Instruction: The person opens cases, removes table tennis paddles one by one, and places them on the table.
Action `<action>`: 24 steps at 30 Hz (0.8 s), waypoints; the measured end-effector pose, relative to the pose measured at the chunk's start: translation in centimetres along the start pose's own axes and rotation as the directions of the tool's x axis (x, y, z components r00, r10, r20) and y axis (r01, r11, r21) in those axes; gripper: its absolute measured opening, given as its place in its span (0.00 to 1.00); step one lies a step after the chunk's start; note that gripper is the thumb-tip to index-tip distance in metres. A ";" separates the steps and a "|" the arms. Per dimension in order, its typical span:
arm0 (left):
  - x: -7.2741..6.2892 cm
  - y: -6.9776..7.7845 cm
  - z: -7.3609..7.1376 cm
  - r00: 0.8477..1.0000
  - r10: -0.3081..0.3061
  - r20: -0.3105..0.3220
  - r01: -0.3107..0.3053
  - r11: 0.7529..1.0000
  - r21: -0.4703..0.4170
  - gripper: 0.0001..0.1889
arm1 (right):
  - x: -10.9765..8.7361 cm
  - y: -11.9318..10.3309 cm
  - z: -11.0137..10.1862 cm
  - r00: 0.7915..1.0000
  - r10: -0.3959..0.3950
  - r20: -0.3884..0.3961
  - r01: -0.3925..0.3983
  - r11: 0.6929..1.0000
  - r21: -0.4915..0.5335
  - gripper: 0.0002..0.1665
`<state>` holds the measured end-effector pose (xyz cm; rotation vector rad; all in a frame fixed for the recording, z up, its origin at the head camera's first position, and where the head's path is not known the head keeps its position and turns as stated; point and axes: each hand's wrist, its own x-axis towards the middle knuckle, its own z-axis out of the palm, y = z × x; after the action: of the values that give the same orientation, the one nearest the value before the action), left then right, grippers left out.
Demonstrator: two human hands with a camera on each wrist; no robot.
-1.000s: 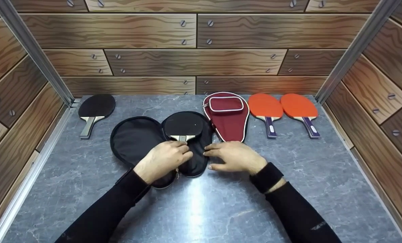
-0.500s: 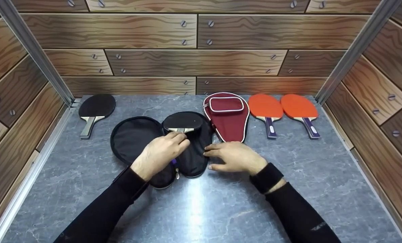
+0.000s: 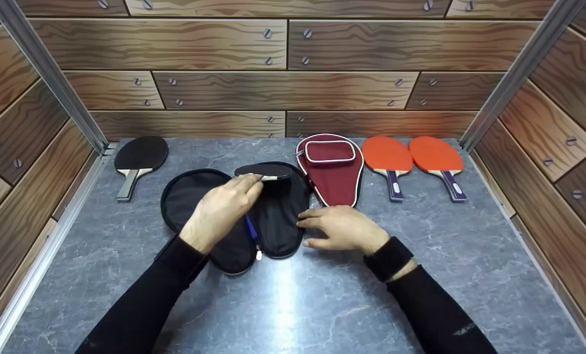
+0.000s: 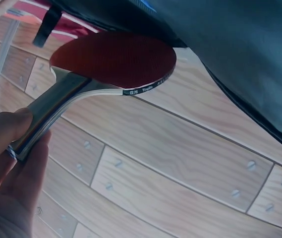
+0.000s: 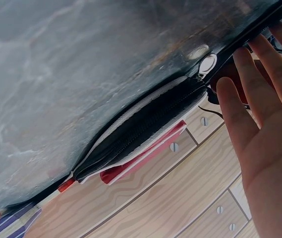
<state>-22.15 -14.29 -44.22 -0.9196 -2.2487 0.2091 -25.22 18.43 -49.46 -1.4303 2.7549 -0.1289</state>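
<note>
My left hand (image 3: 221, 211) pinches the handle of a table tennis paddle (image 3: 262, 170) between thumb and fingers. Its black face is up and seen at a shallow angle, with the handle end raised. In the left wrist view, the paddle's red underside (image 4: 113, 59) shows. Beneath it lies an unzipped black paddle case (image 3: 278, 226), spread into two halves; my left hand covers part of the left half. The fingers of my right hand (image 3: 342, 228) are extended and rest at the right edge of the case, near the red case.
A red paddle case (image 3: 337, 184) with white piping lies behind my right hand. Two orange-faced paddles (image 3: 387, 155) stand side by side at the back right. Another black paddle (image 3: 141, 155) lies at the back left. Wood-patterned walls (image 3: 224, 44) enclose the grey table (image 3: 347, 305).
My left hand has raised the paddle's handle and shifted slightly up and left, so the blade tilts and looks thinner. More of the case's inside shows. The right hand stays put.
</note>
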 end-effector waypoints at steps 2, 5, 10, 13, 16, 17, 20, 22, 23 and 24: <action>-0.1 -0.4 -0.1 1.000 -0.006 -0.005 0.006 1.000 -0.011 0.17 | 0.0 0.0 0.0 1.000 0.002 0.004 -0.002 1.000 -0.001 0.32; -0.2 -0.9 -0.2 1.000 -0.011 -0.016 0.010 1.000 -0.028 0.18 | 0.0 0.0 0.0 1.000 0.004 0.005 -0.004 1.000 -0.002 0.32; -0.4 -1.6 -0.3 0.999 -0.032 -0.023 0.030 0.998 -0.059 0.19 | -0.1 0.0 0.1 1.000 0.012 0.010 -0.012 1.000 0.002 0.32; -0.5 -2.0 -0.5 0.999 -0.050 -0.019 0.048 0.996 -0.077 0.20 | -0.1 0.0 0.1 1.000 0.013 0.009 -0.013 1.000 0.003 0.32; -0.6 -2.3 -0.7 0.998 -0.065 -0.018 0.063 0.994 -0.092 0.20 | 0.0 0.0 0.1 1.000 0.011 0.011 -0.011 1.000 0.006 0.32; -0.7 -2.4 -0.8 0.997 -0.069 -0.019 0.067 0.993 -0.094 0.20 | 0.0 0.0 0.1 1.000 0.009 0.009 -0.009 1.000 0.006 0.32; -0.8 -2.8 -0.9 0.997 -0.077 -0.030 0.074 0.993 -0.091 0.20 | 0.0 0.0 0.1 1.000 0.009 0.014 -0.009 1.000 0.008 0.32; -0.9 -3.0 -0.9 0.996 -0.084 -0.041 0.080 0.993 -0.091 0.20 | 0.0 0.0 0.1 1.000 0.009 0.016 -0.009 1.000 0.010 0.32; -1.0 -3.1 -0.9 0.995 -0.088 -0.045 0.083 0.992 -0.094 0.20 | 0.0 0.0 0.1 1.000 0.009 0.016 -0.009 1.000 0.009 0.32; -1.0 -3.2 -0.9 0.995 -0.091 -0.049 0.086 0.992 -0.096 0.20 | 0.0 0.0 0.1 1.000 0.010 0.017 -0.010 1.000 0.011 0.32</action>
<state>-22.81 -17.48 -42.83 -0.8615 -2.2596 0.0381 -25.23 18.39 -49.55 -1.4076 2.7429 -0.1312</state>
